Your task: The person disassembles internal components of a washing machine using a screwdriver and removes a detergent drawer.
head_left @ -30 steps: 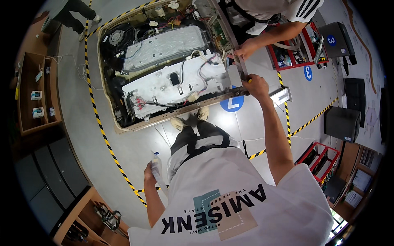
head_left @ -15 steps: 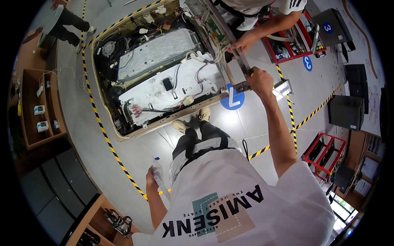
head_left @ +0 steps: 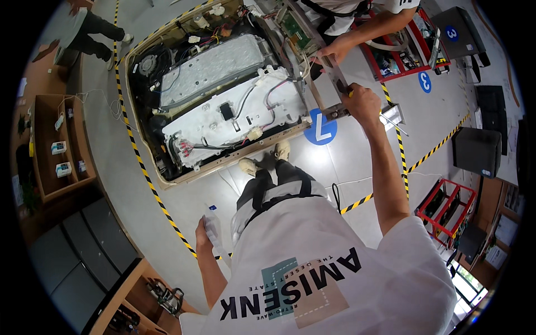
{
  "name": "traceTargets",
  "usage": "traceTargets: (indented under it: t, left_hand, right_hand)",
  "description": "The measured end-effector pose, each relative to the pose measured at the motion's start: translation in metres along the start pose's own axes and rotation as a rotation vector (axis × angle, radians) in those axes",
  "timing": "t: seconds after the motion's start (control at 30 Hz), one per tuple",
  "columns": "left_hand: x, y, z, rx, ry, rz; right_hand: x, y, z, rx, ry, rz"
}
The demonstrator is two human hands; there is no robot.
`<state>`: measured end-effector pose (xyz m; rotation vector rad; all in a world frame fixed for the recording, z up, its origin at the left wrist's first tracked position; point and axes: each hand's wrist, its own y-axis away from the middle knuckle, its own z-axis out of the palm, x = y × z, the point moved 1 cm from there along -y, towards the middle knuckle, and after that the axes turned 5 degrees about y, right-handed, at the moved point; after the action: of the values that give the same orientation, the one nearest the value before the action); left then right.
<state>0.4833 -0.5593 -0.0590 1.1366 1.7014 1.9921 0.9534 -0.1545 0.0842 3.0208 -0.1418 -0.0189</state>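
My left hand (head_left: 202,233) hangs low at my side, closed around a translucent plastic item (head_left: 212,228) with a small blue end. It could be a bag or a bottle. My right hand (head_left: 363,103) is stretched out and closed on a tool with a yellow handle (head_left: 350,94), mostly hidden in the fist. It rests at the near end of a metal frame panel (head_left: 333,78) carrying a green circuit board (head_left: 296,32). A co-worker's hand (head_left: 336,51) touches the same panel. Beside it lies an opened appliance casing (head_left: 237,151) with a white plastic cover (head_left: 223,128), a silver plate (head_left: 215,67) and wires.
Black-and-yellow floor tape (head_left: 146,181) surrounds the work area. Red tool trays (head_left: 385,70) and a red rack (head_left: 446,209) stand at right, with dark boxes (head_left: 477,151) beyond. At left are a wooden shelf (head_left: 61,192) and another person's legs (head_left: 92,39).
The metal panel has shifted right, away from the casing, widening the gap between them. My right hand and the co-worker's hand have moved with it. My left hand keeps its hold.
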Motion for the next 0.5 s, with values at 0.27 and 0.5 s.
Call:
traceTargets:
  t: [0.27,0.5]
  left_hand:
    - [0.078,0.042,0.064,0.098,-0.011,0.239]
    - [0.134,0.025,0.092,0.070,-0.204,0.375]
  right_hand:
    - [0.014,-0.007,0.003,0.017,-0.014,-0.008]
    - [0.018,-0.012,0.002,0.022,-0.032,-0.017]
